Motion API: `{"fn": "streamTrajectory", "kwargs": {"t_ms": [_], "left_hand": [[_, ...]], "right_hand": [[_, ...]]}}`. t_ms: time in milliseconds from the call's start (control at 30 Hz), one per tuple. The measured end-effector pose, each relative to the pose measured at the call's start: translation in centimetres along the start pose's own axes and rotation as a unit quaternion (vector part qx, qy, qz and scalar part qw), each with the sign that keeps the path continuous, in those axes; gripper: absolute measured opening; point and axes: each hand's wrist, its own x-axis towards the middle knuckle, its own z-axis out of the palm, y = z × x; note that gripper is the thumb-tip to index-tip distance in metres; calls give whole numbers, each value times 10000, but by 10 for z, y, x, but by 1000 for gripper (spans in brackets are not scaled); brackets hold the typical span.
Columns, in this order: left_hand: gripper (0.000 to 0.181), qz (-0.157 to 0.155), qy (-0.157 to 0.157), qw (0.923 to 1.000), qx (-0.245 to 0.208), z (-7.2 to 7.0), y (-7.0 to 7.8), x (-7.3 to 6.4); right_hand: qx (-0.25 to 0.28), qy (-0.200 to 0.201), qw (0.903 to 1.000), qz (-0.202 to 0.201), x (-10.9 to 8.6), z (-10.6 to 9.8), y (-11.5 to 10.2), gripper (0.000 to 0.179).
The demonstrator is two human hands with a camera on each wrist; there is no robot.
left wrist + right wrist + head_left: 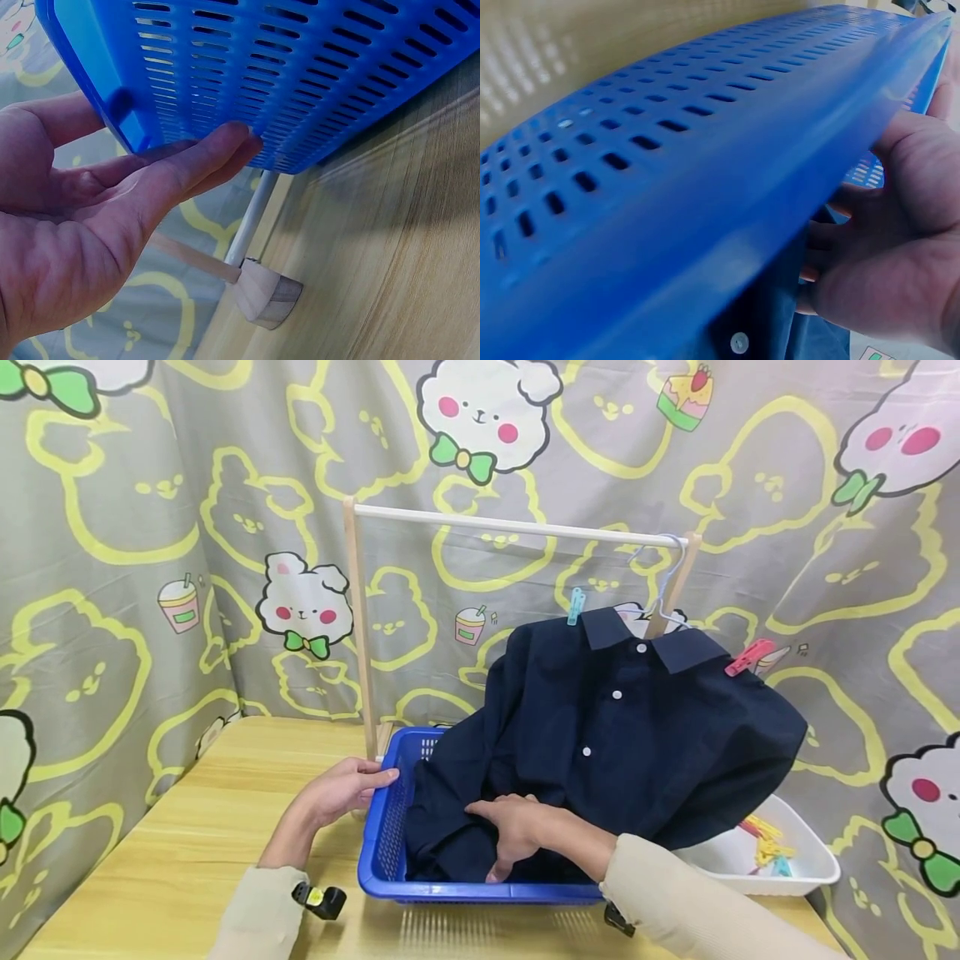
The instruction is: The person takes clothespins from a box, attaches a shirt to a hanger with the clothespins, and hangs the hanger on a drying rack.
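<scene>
A navy button-up shirt hangs by its collar from a light blue wire hanger, its lower part bunched in a blue plastic basket. My left hand holds the basket's left rim; in the left wrist view its thumb passes behind the rim and its fingers lie along the slotted outer wall. My right hand reaches over the front rim and rests on the shirt cloth inside, index finger extended. Its other fingers are partly hidden in the right wrist view. A blue clothespin and a pink clothespin sit at the shirt's shoulders.
A wooden rack with a white rail stands behind the basket and bears the hanger. At the right, a white tray holds several coloured clothespins. Patterned curtains enclose the wooden table.
</scene>
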Motion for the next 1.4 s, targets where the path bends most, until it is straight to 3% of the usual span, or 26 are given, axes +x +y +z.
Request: {"fn": "streamTrajectory", "kwargs": {"t_ms": [167,433,600,867,1067,1400], "left_hand": [[54,-1,20,10000,11,0,0,0],[56,-20,49,10000,-12,1,1,0],[54,-1,52,10000,-27,1,1,0],[54,33,27,10000,-24,0,1,-1],[54,52,22,10000,-24,0,1,-1],[55,35,37,10000,-19,1,1,-1]], "right_hand": [[-167,165,9996,138,-2,7,7,98],[-1050,455,9931,239,-2,24,16,101],[-1080,675,9917,155,1,32,21,104],[-933,1411,9852,-297,1,46,27,71],[-919,1884,9763,-534,3,54,31,66],[-1044,2347,9633,-774,6,58,29,59]]}}
